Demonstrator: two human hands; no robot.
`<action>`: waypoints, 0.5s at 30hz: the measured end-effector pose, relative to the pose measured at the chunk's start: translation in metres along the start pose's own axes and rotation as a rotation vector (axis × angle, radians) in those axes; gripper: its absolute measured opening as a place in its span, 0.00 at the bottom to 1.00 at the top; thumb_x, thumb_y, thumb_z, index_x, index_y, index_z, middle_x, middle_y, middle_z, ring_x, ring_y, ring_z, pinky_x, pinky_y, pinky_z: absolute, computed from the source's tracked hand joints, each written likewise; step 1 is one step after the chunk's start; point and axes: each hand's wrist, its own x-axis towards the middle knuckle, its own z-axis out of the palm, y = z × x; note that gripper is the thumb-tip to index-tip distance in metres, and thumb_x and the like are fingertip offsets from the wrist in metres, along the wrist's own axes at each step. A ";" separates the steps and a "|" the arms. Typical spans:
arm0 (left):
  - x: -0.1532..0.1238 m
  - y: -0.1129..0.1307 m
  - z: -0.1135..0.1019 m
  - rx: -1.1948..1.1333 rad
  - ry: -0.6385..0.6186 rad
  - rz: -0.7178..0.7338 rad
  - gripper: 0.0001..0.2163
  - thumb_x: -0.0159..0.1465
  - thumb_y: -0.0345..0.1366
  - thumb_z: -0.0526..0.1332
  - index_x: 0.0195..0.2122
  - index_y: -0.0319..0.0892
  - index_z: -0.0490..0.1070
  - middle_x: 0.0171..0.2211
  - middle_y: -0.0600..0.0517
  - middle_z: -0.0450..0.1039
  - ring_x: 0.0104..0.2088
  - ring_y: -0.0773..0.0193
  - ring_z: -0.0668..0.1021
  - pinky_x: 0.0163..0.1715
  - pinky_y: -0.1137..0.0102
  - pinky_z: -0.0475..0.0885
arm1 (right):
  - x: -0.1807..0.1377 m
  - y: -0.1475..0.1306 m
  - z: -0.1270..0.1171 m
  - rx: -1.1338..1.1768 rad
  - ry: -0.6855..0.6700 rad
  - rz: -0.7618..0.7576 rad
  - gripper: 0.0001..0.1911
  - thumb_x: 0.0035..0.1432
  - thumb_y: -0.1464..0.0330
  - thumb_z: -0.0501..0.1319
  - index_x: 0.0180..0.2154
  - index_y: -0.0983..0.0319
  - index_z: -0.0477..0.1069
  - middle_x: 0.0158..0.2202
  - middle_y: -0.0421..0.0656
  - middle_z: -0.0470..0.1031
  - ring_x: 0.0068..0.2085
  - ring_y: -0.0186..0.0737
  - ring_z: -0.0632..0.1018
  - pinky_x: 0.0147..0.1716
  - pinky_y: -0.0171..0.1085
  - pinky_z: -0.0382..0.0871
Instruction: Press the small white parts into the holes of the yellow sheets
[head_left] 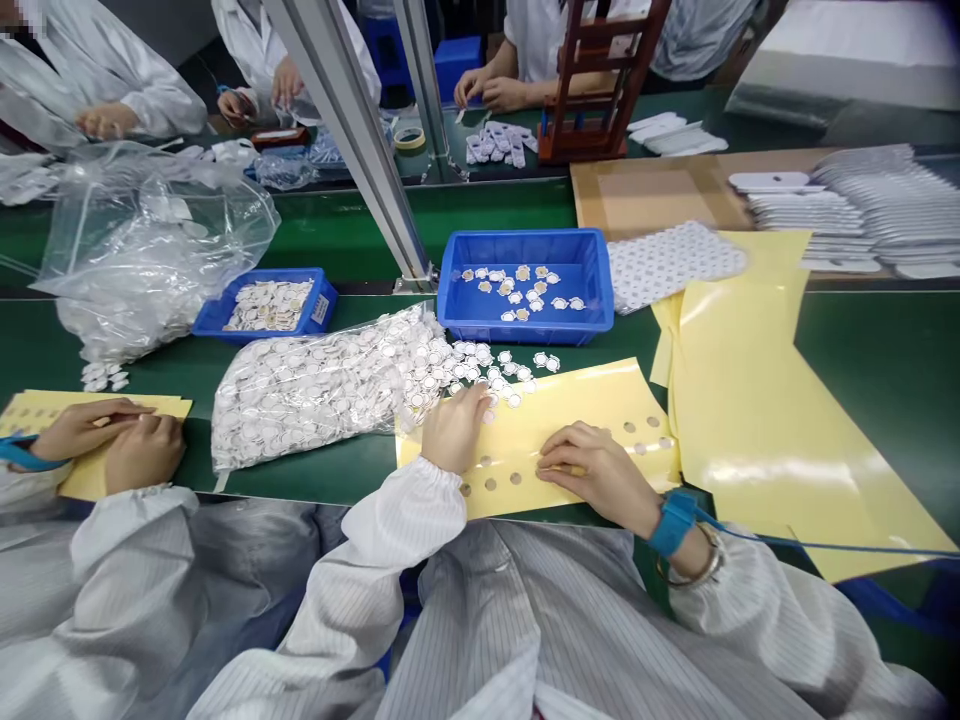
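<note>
My left hand (pixel 456 430) rests on the upper left part of a yellow sheet (pixel 577 410), fingers curled at the edge of a scatter of small white round stickers (pixel 495 372); whether it pinches one is hidden. My right hand (pixel 596 470), with a blue wrist strap (pixel 673 522), lies on the same sheet with fingertips pressed together near a row of round holes. A clear bag (pixel 315 390) full of white stickers lies just left of my left hand.
A blue tray (pixel 525 320) with several stickers stands behind the sheet, a smaller blue tray (pixel 262 305) further left. More yellow sheets (pixel 757 400) lie right. A co-worker's hands (pixel 112 445) press a yellow sheet at left. Other people work across the green belt. A metal post (pixel 360 140) rises centre.
</note>
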 end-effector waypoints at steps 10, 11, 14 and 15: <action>-0.001 0.011 0.004 0.426 -0.115 0.136 0.18 0.67 0.41 0.49 0.57 0.45 0.62 0.40 0.45 0.74 0.38 0.56 0.77 0.28 0.69 0.62 | 0.000 0.001 0.005 0.011 0.007 0.000 0.04 0.57 0.66 0.62 0.31 0.58 0.73 0.35 0.42 0.75 0.39 0.41 0.72 0.36 0.42 0.63; -0.001 0.012 0.003 0.444 -0.127 0.146 0.18 0.67 0.40 0.49 0.56 0.45 0.63 0.40 0.45 0.74 0.37 0.55 0.77 0.27 0.69 0.62 | 0.000 0.001 0.005 0.014 0.018 0.002 0.03 0.56 0.66 0.62 0.31 0.58 0.73 0.36 0.42 0.75 0.39 0.41 0.72 0.37 0.42 0.63; 0.002 0.015 0.004 0.499 -0.172 0.183 0.16 0.67 0.38 0.48 0.52 0.41 0.66 0.39 0.44 0.74 0.36 0.55 0.78 0.27 0.69 0.61 | 0.000 0.001 0.007 0.018 0.032 -0.011 0.02 0.56 0.67 0.63 0.31 0.58 0.74 0.37 0.42 0.75 0.40 0.42 0.73 0.37 0.42 0.63; 0.003 0.016 0.005 0.512 -0.181 0.197 0.15 0.67 0.37 0.48 0.51 0.39 0.67 0.39 0.43 0.74 0.35 0.55 0.78 0.27 0.69 0.61 | -0.001 0.001 0.007 0.029 0.029 -0.013 0.03 0.56 0.68 0.63 0.30 0.58 0.74 0.37 0.42 0.75 0.40 0.42 0.73 0.38 0.43 0.63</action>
